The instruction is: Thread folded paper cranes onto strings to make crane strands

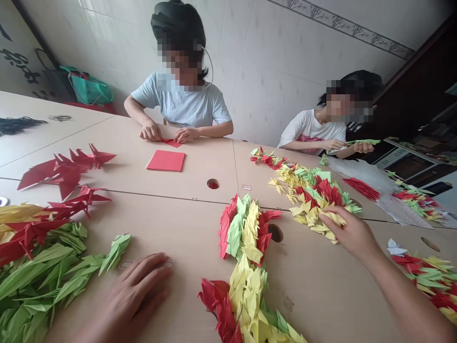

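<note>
Evidently, yellow origami (pixel 314 215) touches right fingers (pixel 331 226)

A head-worn camera looks forward and down across the table (pixel 193 233)

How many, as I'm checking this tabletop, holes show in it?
3: centre hole, near the red paper stack; nearer hole, beside folded paper; far-right hole. Others may be hidden.

No legible text: unclear panel characters (pixel 22 71), tiny table label (pixel 246 187).
</note>
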The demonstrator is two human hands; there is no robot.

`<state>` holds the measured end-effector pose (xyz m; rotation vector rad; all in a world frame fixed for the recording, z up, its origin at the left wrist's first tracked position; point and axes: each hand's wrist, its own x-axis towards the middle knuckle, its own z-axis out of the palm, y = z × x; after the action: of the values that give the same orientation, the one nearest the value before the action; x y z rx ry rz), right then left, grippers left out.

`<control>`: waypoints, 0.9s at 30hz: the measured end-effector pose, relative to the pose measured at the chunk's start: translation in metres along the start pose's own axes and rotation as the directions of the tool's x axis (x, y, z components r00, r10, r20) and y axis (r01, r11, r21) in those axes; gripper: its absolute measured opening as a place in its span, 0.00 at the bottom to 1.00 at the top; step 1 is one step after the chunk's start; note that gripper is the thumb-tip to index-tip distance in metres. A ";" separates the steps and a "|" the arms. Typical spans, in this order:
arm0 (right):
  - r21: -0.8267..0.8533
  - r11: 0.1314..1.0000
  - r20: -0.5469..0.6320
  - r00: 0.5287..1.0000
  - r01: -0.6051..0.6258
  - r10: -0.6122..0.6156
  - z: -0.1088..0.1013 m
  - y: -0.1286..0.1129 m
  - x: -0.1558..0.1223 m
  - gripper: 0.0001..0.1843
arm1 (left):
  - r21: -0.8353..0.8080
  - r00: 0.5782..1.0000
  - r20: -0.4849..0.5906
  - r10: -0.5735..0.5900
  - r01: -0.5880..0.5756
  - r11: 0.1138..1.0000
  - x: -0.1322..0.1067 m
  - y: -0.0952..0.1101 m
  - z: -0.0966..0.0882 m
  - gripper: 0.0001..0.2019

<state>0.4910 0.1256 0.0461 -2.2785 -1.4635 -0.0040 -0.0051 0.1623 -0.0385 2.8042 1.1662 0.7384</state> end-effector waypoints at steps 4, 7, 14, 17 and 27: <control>-0.327 0.924 0.026 0.975 -0.199 0.219 -0.034 0.094 -0.070 0.30 | -0.027 0.999 0.020 -0.028 0.029 0.999 0.002 0.001 -0.002 0.13; -0.478 0.873 -0.076 0.995 -0.094 0.065 -0.030 0.122 -0.101 0.41 | -0.050 0.998 0.041 -0.038 0.040 0.998 0.003 0.000 -0.001 0.12; -0.272 0.939 -0.048 0.972 0.210 -0.231 0.011 0.002 -0.162 0.34 | -0.111 0.988 0.100 -0.118 0.129 0.985 0.003 -0.002 0.000 0.15; -0.161 0.891 0.089 0.906 0.424 -0.414 0.026 -0.061 -0.204 0.42 | -0.168 0.979 0.107 -0.176 0.192 0.967 0.003 0.003 -0.003 0.20; -0.175 0.744 0.103 0.764 0.645 -0.637 0.059 -0.125 -0.248 0.43 | -0.490 0.967 0.169 -0.192 0.252 0.834 0.102 0.068 0.026 0.31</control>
<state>0.2598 -0.0244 -0.0205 -1.7878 -2.2913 -0.3331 0.1142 0.1861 -0.0061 2.1999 1.0613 0.7260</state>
